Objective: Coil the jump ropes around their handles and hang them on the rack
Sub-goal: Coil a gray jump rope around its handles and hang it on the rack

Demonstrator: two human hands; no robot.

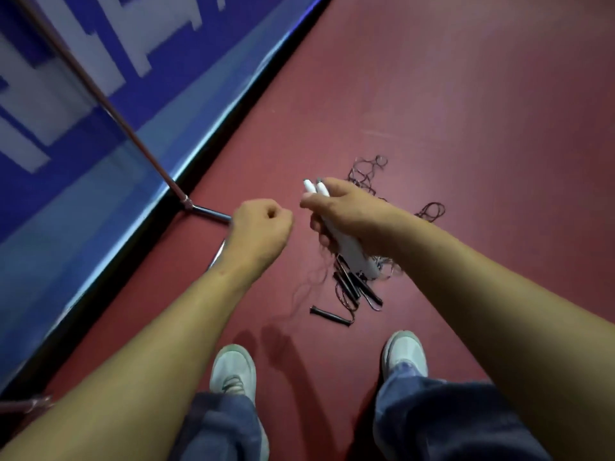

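My right hand [349, 207] grips two white jump-rope handles [349, 249] side by side, their tips pointing up and away. A thin cord [301, 287] trails blurred from their lower end toward the floor. My left hand [263, 224] is curled into a fist just left of the handles; no cord shows in it. On the red floor below lie several black handles [357, 289] in a heap, one black handle [327, 315] apart from them, and tangled thin cords [366, 174]. The rack's metal pole [100, 98] slants up to the left from its base [209, 212].
A blue banner wall [66, 201] with a black bottom edge runs diagonally along the left. My two light shoes [233, 371] [406, 354] stand close to the heap. Open red floor [482, 111] stretches to the right and far side.
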